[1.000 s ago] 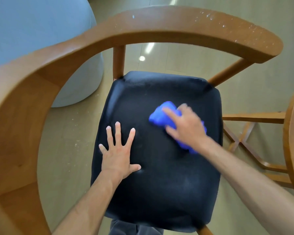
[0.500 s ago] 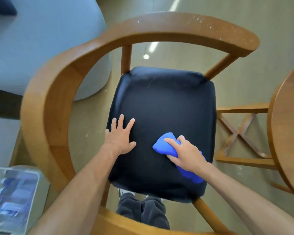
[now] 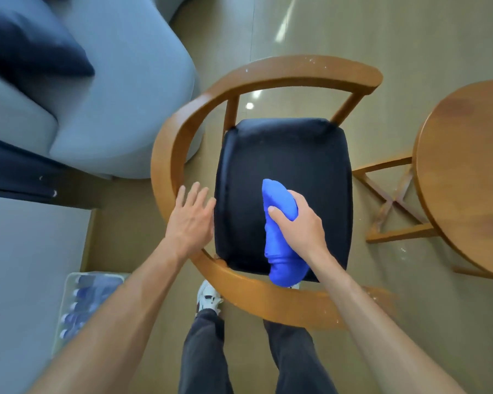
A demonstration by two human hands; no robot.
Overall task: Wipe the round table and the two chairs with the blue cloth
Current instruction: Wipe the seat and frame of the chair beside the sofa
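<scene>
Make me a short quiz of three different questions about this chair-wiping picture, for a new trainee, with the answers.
1. True or false: the right hand grips the blue cloth.
2. Where is the left hand? A) flat on the round table B) open, at the left edge of the black seat C) on the sofa
3. Fill in: the cloth lies over the seat's ____ edge, nearest the person.

Key: 1 true; 2 B; 3 front.
</scene>
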